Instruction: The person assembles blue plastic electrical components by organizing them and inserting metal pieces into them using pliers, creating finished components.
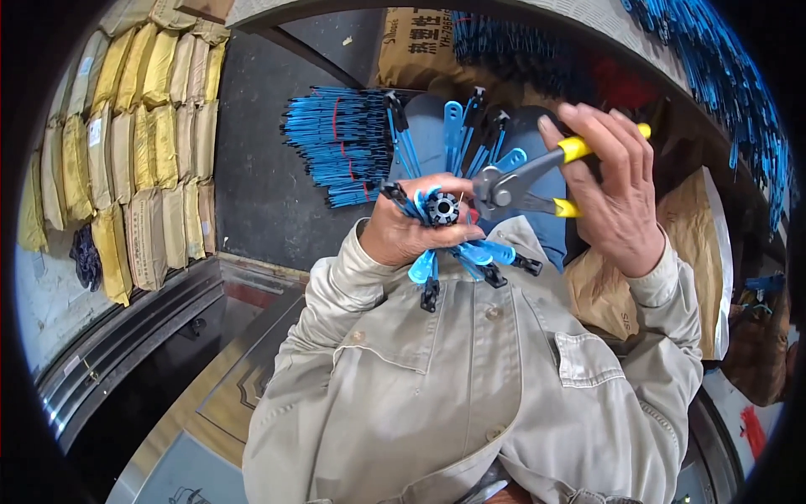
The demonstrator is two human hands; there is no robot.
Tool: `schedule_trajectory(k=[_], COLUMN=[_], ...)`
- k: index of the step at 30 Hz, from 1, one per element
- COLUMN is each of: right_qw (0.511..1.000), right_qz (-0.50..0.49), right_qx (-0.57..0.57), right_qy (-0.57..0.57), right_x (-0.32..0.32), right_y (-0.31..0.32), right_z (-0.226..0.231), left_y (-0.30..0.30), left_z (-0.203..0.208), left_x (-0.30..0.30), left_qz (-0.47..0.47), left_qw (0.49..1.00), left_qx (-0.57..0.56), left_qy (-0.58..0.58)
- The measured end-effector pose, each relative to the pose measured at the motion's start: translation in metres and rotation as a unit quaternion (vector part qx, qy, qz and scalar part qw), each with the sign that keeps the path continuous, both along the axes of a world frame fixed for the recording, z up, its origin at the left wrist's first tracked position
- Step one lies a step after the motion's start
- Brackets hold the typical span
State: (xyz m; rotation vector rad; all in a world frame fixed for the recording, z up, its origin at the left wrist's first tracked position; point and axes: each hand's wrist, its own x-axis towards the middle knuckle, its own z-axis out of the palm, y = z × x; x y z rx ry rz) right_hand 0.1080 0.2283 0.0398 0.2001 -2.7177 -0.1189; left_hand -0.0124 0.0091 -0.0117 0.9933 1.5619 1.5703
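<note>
My left hand (pixel 390 235) is closed around the middle of a blue clip hanger with a round black hub (pixel 442 208). Blue arms (pixel 453 126) spread out from it in several directions, with black clips (pixel 430 294) at many of their ends. In my right hand (pixel 617 185) are dark metal pincers (pixel 502 195) with yellow grips, their handles spread apart. The fingers rest over the upper handle, while the lower handle lies near the palm. The pincer head is just right of the hub; whether it touches the hanger cannot be made out.
Bundles of blue rods tied with red bands (pixel 336 147) lie ahead to the left. More blue pieces hang over a shelf (pixel 705 84) at the upper right. Stacked yellow and tan sacks (pixel 126 151) line the left wall. A brown paper sack (pixel 693 244) stands at my right.
</note>
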Motion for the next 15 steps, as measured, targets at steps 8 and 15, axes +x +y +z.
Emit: schedule_trajectory(k=[8, 15], right_qw=[0.986, 0.967], right_qz=[-0.004, -0.004], right_qx=[0.105, 0.136], right_qy=[0.133, 0.214], right_x=[-0.004, -0.010], right_y=[-0.012, -0.013], right_z=[-0.029, -0.047], left_y=[-0.003, -0.007], left_z=[-0.006, -0.008], left_x=[0.001, -0.002], left_qz=[0.010, -0.004], left_qw=[1.000, 0.999], left_qx=[-0.022, -0.040], left_qy=[0.015, -0.029])
